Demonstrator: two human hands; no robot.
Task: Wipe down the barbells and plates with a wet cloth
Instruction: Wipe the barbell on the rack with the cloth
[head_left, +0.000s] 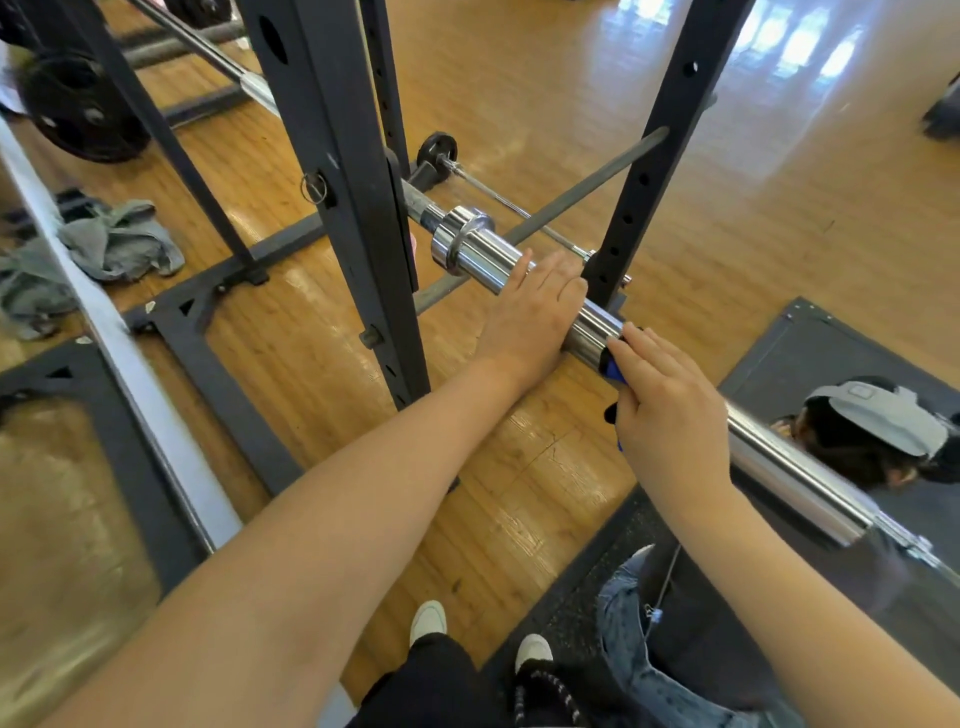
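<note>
While the chrome sleeve is being worked on, the scene is set out from near to far.

Feet: white shoes (428, 621) are seen at the bottom edge, partly on the dark rubber mat (582, 587) and partly on the wooden floor (519, 467).

Right hand: the right hand (662, 410) is curled over a blue collar or clamp (612, 370) on the barbell sleeve (498, 265); the thing is mostly hidden, so its exact kind cannot be told. No cloth is seen in this hand.

Left hand: the left hand (535, 306) is laid flat on the sleeve just beyond, fingers straight and together, gripping nothing.

Barbell position: the bar is carried on the rack upright (343, 197), with its loading end jutting out past the post toward the wearer.

Long axis: it runs from the upper left, behind the upright, down to the lower right edge; the free end points lower right.

Doing it well: by judgement, the sleeve should be steadied by the flat hand while the blue piece is slid off along the axis, not twisted sideways, so the whole chrome length is left bare for wiping.

Cloth: a grey cloth (122, 241) lies crumpled on the floor at the left, well apart from both hands.

Plates: a black plate (78, 114) hangs at the far left.
</note>
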